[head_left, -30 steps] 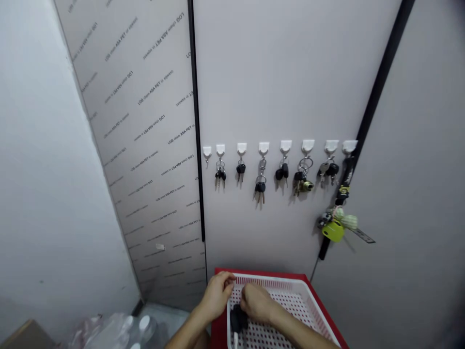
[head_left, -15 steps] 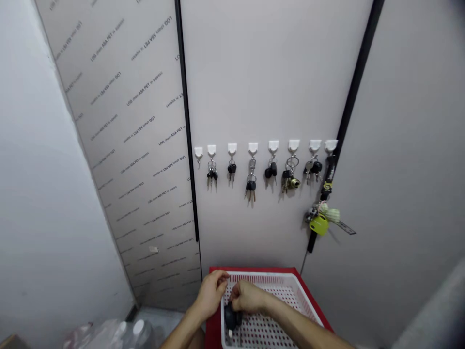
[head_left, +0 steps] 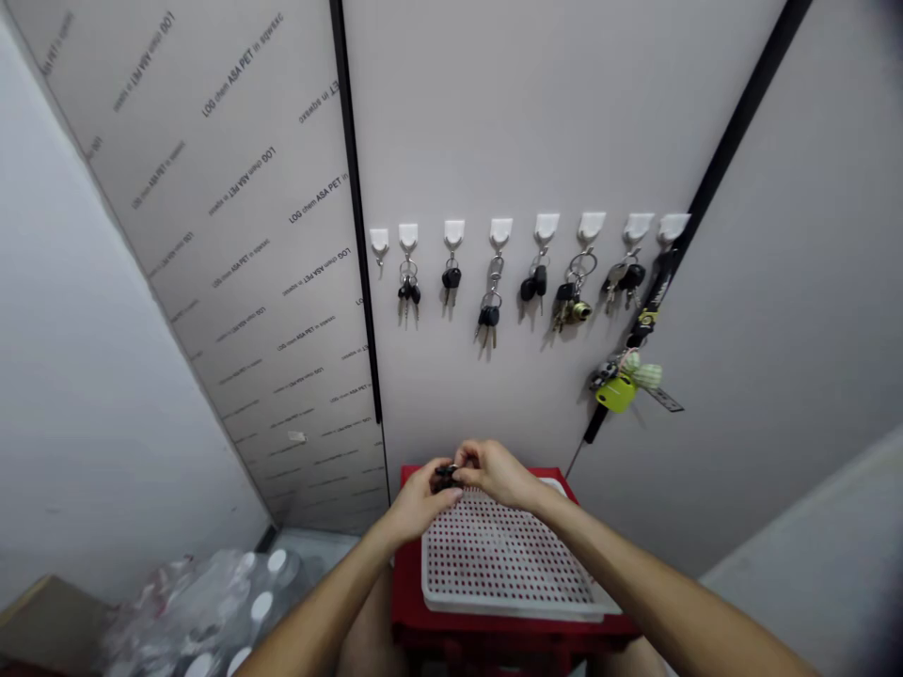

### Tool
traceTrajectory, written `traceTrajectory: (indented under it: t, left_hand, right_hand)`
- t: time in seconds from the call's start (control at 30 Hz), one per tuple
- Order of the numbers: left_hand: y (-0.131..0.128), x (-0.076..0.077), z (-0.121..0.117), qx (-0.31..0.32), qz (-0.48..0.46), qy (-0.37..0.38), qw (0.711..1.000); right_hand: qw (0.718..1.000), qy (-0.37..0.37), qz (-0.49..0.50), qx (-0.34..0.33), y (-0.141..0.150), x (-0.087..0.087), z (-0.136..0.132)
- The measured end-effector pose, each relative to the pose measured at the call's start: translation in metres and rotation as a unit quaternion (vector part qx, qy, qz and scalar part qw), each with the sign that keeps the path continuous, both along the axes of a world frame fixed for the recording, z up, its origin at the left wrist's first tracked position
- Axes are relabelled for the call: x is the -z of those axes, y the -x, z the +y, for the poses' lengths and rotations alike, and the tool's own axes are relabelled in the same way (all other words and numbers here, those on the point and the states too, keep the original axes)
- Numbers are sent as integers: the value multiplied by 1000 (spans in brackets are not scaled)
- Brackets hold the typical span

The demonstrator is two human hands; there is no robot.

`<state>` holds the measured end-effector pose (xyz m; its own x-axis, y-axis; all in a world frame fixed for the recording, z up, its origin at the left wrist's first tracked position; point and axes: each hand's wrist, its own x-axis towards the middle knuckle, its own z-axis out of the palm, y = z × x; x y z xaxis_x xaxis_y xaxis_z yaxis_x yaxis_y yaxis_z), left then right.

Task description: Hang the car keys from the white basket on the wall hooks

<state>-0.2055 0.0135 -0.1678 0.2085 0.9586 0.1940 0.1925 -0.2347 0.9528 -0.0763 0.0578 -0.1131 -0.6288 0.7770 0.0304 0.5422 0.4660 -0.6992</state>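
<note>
My left hand (head_left: 419,500) holds a small bunch of black-headed keys (head_left: 445,476) above the far left part of a white perforated plastic basket (head_left: 512,550). With thumb and fingers pinched, my right hand (head_left: 496,470) grips the same bunch at its right end, where a bit of metal shows. Fingers hide much of the bunch. On the wall beyond hang several key bunches on white hooks, among them a black-headed set (head_left: 451,278) and a set with a brass piece (head_left: 575,306). The leftmost hook (head_left: 379,241) carries only a small metal clip.
The basket rests on a red stool (head_left: 409,583). At the right, a black lanyard (head_left: 650,310) hangs with a yellow-green tag (head_left: 616,393). Bottles with white caps (head_left: 261,605) and clear plastic (head_left: 169,602) lie at lower left, beside a cardboard box (head_left: 60,621).
The keys have been lifted out of the basket, and both hands now meet on them near its far edge. The view has tilted down, showing more of the basket and stool.
</note>
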Motion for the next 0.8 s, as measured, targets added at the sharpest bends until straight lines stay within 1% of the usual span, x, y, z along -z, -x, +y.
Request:
traceTrajectory:
  t: [0.03,0.07,0.13,0.2,0.27,0.33,0.43,0.47,0.53,0.6,0.7,0.8]
  left_hand:
    - [0,-1,2,-2,-8,3,1000]
    - [0,-4,3,-17,1,-2,1000]
    - [4,-11,6,-79,54,-37,995]
    - [10,-23,9,-146,95,-87,981]
    - [17,-38,13,-177,87,-122,973]
    - [26,-56,19,-163,30,-136,977]
    - [41,-86,32,-103,-68,-125,984]
    - [47,-97,36,-97,-93,-124,983]
    - [59,-121,46,-122,-123,-133,976]
    - [71,-145,56,-166,-139,-147,965]
    - [84,-178,71,-212,-144,-136,957]
    - [91,-201,85,-253,-145,-105,951]
  right_hand:
    - [1000,-11,-8,0,0,-4,1]
    - [1000,-24,-15,0,0,-8,2]
    - [998,-54,-28,12,3,-17,5]
    - [995,-85,-29,36,10,-29,7]
    - [994,-101,-17,50,21,-45,10]
    - [994,-97,10,44,36,-63,14]
    - [992,-92,78,40,63,-92,25]
    - [989,-97,104,41,72,-102,29]
    - [980,-126,150,46,90,-123,40]
    - [967,-180,171,52,107,-143,50]
    - [947,-272,154,80,129,-171,63]
    - [925,-339,115,124,145,-188,72]
